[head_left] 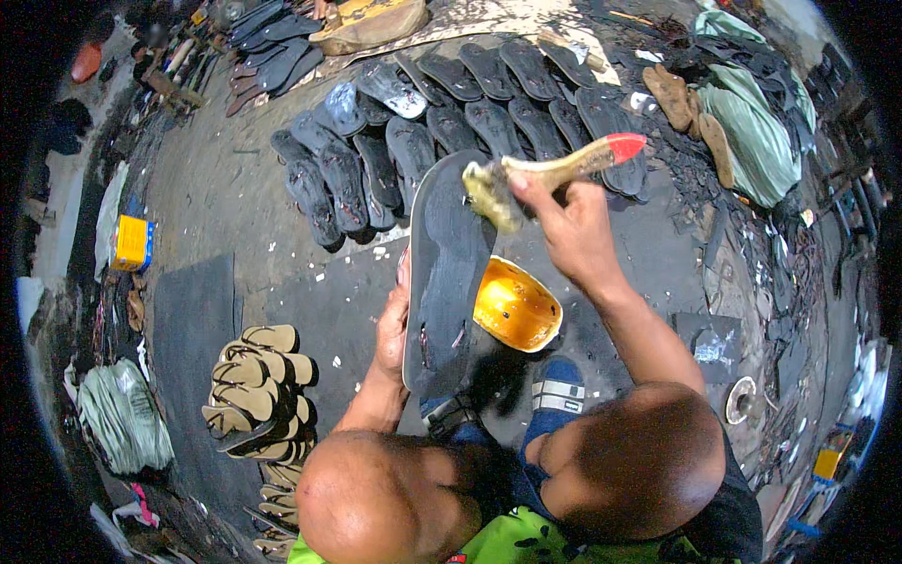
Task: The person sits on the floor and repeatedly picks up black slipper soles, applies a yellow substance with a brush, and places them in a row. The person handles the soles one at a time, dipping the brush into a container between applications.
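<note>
In my left hand I hold up a black shoe sole by its left edge; part of that hand is hidden behind it. My right hand is closed round a paintbrush with a wooden handle and a red tip. The brush's yellowish, clotted bristles are at the upper right edge of the sole. Below the brush, behind the sole, a container with a glossy amber-yellow inside stands on the floor. Its left side is covered by the sole.
Rows of black soles lie on the floor ahead. A stack of tan flip-flops stands at the left, near a dark mat. Pale green sacks and scraps lie at the right. A yellow-and-blue box is far left.
</note>
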